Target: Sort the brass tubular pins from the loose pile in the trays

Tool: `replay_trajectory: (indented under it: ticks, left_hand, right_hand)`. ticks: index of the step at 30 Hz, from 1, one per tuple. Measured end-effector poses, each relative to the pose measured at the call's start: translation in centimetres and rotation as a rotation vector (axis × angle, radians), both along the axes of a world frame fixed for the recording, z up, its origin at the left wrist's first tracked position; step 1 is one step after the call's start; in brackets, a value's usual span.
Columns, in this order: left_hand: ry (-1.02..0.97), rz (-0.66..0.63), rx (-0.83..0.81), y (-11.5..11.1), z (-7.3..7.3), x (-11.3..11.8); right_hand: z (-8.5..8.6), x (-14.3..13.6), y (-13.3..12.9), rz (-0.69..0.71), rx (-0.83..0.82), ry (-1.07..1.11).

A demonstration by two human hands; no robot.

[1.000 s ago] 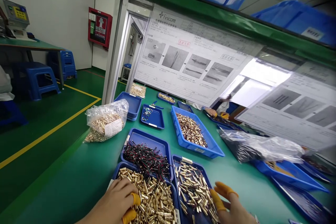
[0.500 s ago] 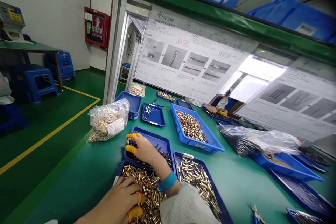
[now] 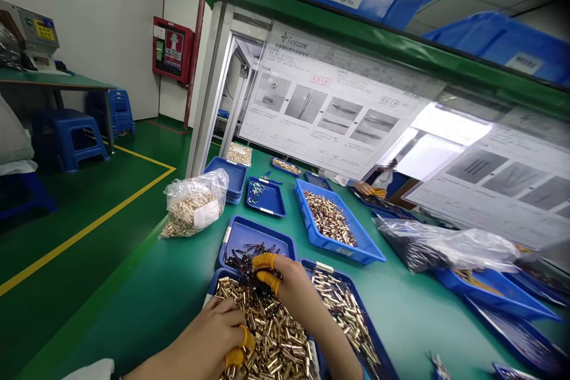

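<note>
My left hand (image 3: pixel 218 335) rests over a tray of small brass-coloured metal sleeves (image 3: pixel 285 332). Its fingers are curled, orange finger cots cover the thumb and a finger, and whatever they hold is hidden. Above the far edge of that tray is my right hand (image 3: pixel 287 279), wearing orange cots too. Its thumb and finger close on a clump of thin dark pieces (image 3: pixel 260 285). More such dark pieces (image 3: pixel 243 258) lie in the blue tray (image 3: pixel 262 228) just beyond. Another tray (image 3: pixel 374 338) to the right contains longer brass-coloured sleeves (image 3: pixel 342 303).
A clear bag of brass parts (image 3: pixel 191 214) stands on the left. Blue trays (image 3: pixel 227 173) and a deep blue bin (image 3: pixel 365 249) sit farther back. Pliers (image 3: pixel 439 365) lie at the lower right. Across the table, a co-worker's hands (image 3: pixel 369 190) show beneath hanging instruction sheets (image 3: pixel 325 107).
My right hand has drawn back from the far tray toward the tray of sleeves, with dark pieces at its fingertips. My left hand stays over the sleeves. The camera view has shifted slightly.
</note>
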State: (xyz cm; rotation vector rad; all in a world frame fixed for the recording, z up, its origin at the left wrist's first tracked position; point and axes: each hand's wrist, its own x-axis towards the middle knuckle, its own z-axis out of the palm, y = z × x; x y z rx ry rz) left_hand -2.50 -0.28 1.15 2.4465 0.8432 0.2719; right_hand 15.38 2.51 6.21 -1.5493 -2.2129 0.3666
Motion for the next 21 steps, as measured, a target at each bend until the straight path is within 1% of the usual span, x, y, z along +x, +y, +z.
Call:
replay_trajectory:
  ticks: [4,6,8,12,15,18,21]
  left_hand:
    - [-0.031,0.012,0.069,-0.2,-1.3,0.2]
    - [-0.069,0.007,0.097,-0.3,-1.9,0.2]
    - [-0.110,0.009,0.123,-0.3,-2.3,0.2]
    - [-0.162,0.018,0.138,-0.3,-2.0,0.2]
    - [-0.183,0.035,0.120,-0.4,-1.6,0.3]
    - [-0.200,0.027,0.078,-0.4,-1.5,0.4]
    - [-0.188,0.034,0.061,-0.5,-1.1,0.4]
  right_hand:
    - [-0.3,1.0,-1.6,-0.102,0.069,0.010]
    - [-0.7,1.3,-1.9,-0.158,0.096,0.009]
    - [-1.2,1.7,-2.0,-0.211,0.115,0.011]
    - [-2.2,2.4,-1.9,-0.289,0.149,0.029]
    - [-2.8,2.7,-2.4,-0.316,0.174,0.059]
    - [-3.6,2.9,-3.5,-0.331,0.184,0.082]
    - [-4.9,3.0,-5.0,-0.376,0.203,0.108]
